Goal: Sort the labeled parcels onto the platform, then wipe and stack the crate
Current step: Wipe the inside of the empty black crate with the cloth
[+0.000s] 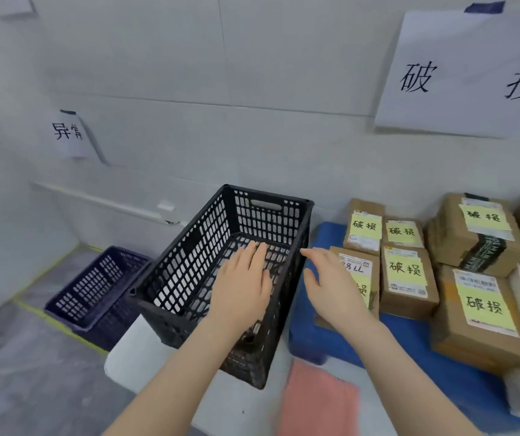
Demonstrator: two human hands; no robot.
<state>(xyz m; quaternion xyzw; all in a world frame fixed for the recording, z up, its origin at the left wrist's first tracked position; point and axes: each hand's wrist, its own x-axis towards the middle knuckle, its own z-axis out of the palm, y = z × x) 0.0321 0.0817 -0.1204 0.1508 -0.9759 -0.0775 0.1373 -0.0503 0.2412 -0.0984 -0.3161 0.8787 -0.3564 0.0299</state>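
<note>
A black slotted plastic crate (189,262) stands on a white surface (133,350) in the middle of the view, with nothing inside it. My left hand (243,284) reaches into the crate with flat fingers over its floor. My right hand (331,284) hovers open just outside the crate's right wall, in front of a parcel. Several cardboard parcels with yellow labels (405,278) lie on the blue platform (324,237) at the right. A pink cloth (318,401) lies on the white surface below the crate.
A dark blue crate (95,287) sits on the floor at the left, beside yellow floor tape. White paper signs with handwritten characters hang on the wall: a small paper sign (67,133) at the left, a large paper sign (463,73) above the parcels.
</note>
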